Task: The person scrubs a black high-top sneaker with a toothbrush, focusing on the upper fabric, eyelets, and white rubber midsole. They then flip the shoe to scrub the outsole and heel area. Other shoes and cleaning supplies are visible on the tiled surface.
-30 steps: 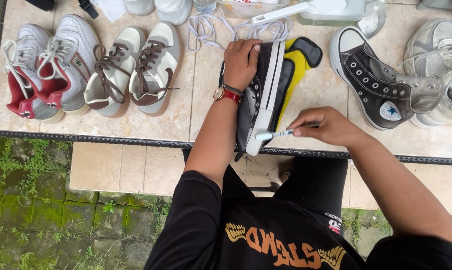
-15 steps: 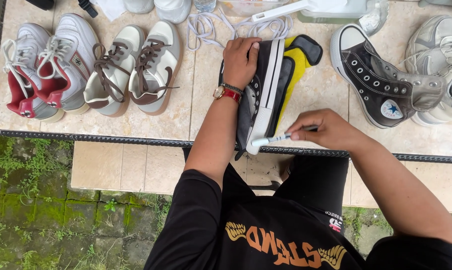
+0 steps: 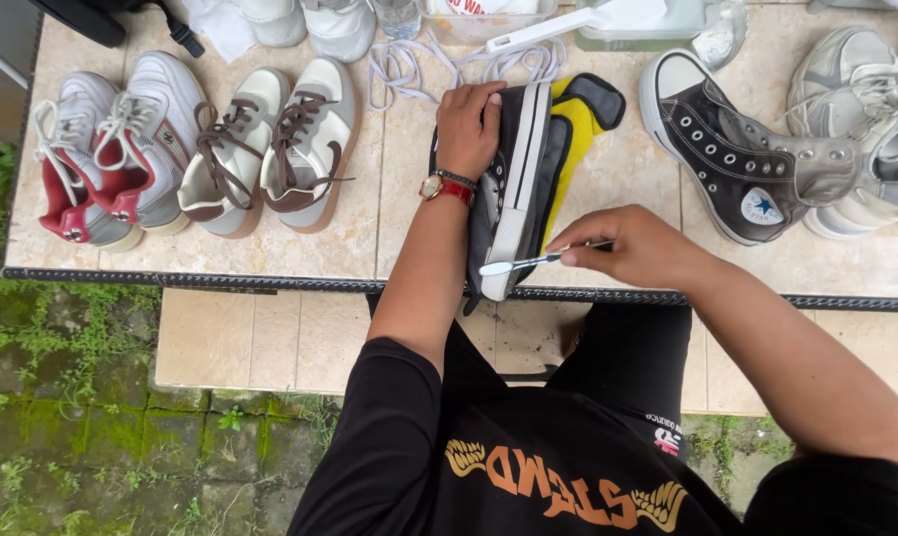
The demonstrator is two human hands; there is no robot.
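- A tiled table (image 3: pixel 608 223) of pale beige squares with a dark patterned front edge carries rows of shoes.
- A yellow cloth (image 3: pixel 578 124) lies flat just beyond the right hand's fingers (image 3: pixel 593 238), under a dark sneaker (image 3: pixel 513 189) turned on its side.
- White laces (image 3: pixel 409 69) trail just past the left hand's fingers (image 3: pixel 479 99).
- Left of those fingers stand a cream-and-brown pair (image 3: pixel 270 149) and, farther out, a white-and-red pair (image 3: pixel 101 144).
- Right of the right hand's fingers lies a black high-top (image 3: pixel 727 149), with grey sneakers (image 3: pixel 866 119) touching it.
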